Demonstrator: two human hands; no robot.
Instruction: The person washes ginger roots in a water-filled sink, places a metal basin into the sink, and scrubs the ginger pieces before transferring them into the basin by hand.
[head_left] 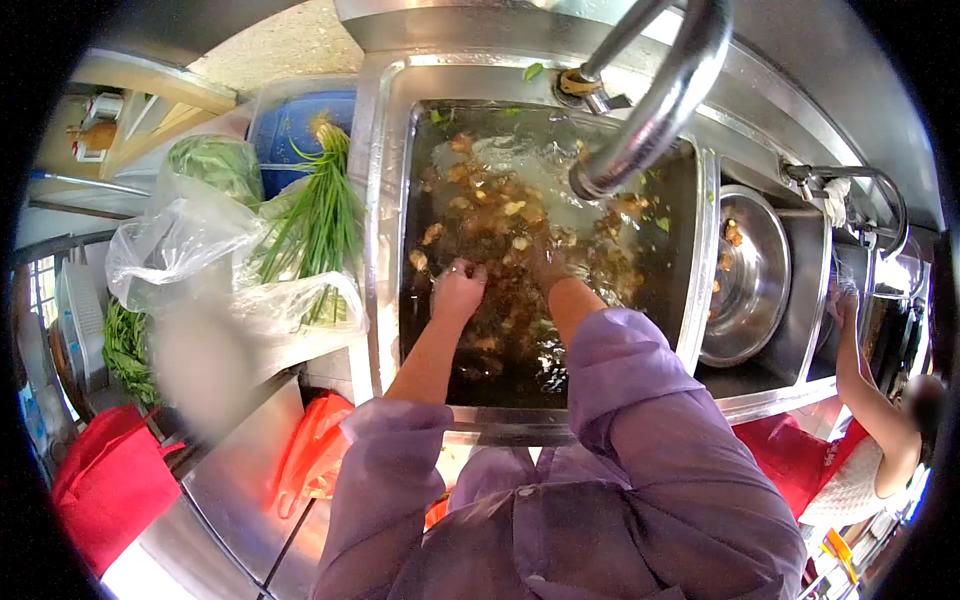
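Observation:
A deep steel sink (386, 250) holds dark water full of small brown and yellowish pieces of food (500, 205), possibly mushrooms; their kind is unclear. At the water's surface, left of the middle, is my left hand (462, 288), its fingers curled in. What lies between them, if anything, is hidden. My right hand (545, 262) is sunk in the water among the pieces, so its fingers do not show clearly. A curved chrome faucet (660, 110) reaches over the sink from the back right, above and beyond my right hand.
Left of the sink are green scallions (318, 215), clear plastic bags (175, 245) and a blue container (300, 125). To the right, another basin holds a steel bowl (765, 290) with a few brown pieces. A co-worker's arm (850, 345) reaches in at far right.

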